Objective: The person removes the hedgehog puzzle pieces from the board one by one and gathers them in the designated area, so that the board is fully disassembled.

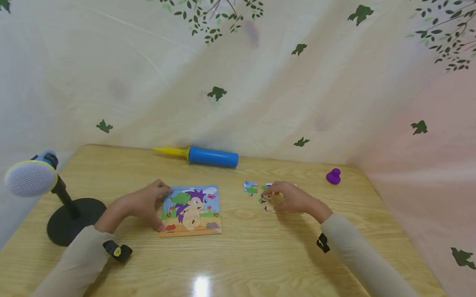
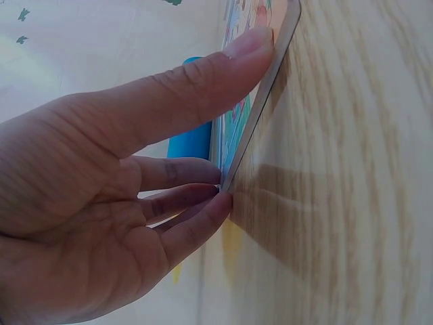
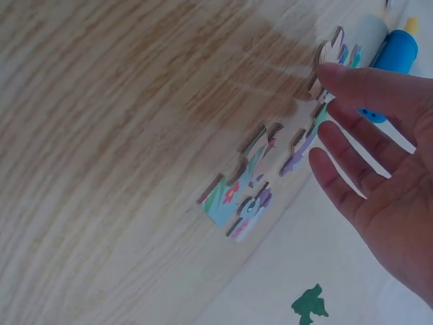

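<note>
Rpt. from my remote post; clock read on head view, 12 = far side. L hand (image 1: 143,204) grips the flat rect. board w/ purple-spined hedgehog pic (image 1: 192,211) at its 9 o'clock side: thumb on face, fingertips at edge, wide gap betw. Board lies on the light wood-grain table (image 1: 242,275). R hand (image 1: 291,198), approx. 2–3 o'clock of board, is over small multicolour jigsaw pcs (image 1: 251,187): fingers loosely bent, thumb apart; I can't tell if it touches any. Blue-and-yellow plastic hand pump (image 1: 213,157): 12 o'clock of board. Purple rounded knob-shaped obj. (image 1: 333,176): 2 o'clock of R hand.
</note>
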Tool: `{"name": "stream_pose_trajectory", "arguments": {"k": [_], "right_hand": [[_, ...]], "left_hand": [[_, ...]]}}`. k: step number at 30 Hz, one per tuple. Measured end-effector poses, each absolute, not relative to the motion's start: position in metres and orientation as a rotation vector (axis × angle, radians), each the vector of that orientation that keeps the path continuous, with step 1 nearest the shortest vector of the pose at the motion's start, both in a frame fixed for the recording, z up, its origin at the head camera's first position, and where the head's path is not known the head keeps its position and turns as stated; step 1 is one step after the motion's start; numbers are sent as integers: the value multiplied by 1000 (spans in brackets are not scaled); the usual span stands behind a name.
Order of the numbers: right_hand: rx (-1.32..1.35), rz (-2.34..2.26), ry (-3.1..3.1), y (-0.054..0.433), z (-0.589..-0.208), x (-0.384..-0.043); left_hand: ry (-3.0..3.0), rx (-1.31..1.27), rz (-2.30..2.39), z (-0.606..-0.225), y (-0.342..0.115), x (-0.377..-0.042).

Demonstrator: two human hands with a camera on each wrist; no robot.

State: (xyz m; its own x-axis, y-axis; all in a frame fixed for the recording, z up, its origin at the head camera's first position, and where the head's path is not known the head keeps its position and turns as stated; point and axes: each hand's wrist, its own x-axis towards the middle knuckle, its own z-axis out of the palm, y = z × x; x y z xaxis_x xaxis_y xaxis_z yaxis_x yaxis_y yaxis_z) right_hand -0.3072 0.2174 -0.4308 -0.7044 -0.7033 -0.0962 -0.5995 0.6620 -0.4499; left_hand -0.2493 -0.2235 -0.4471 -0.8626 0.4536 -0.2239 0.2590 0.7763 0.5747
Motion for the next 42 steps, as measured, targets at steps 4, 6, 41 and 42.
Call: {"name": "stream_pose_trajectory", "arguments": {"k": [4,6,41,42], "right_hand": [[-1125,-539,2578,214,-430,-310],[-1148,-521,2571,213,-431,-311],[-1148,-430,2665,225,-445,-318],[-1149,-430,2668,226,-446,-319]], "left_hand": [[2617,527,781,-447,-223,-249],[2617,516,785,-448,-222,-248],[2622,521,772,-448,-222,-250],[2621,520,773,-448,-222,-250]]}}
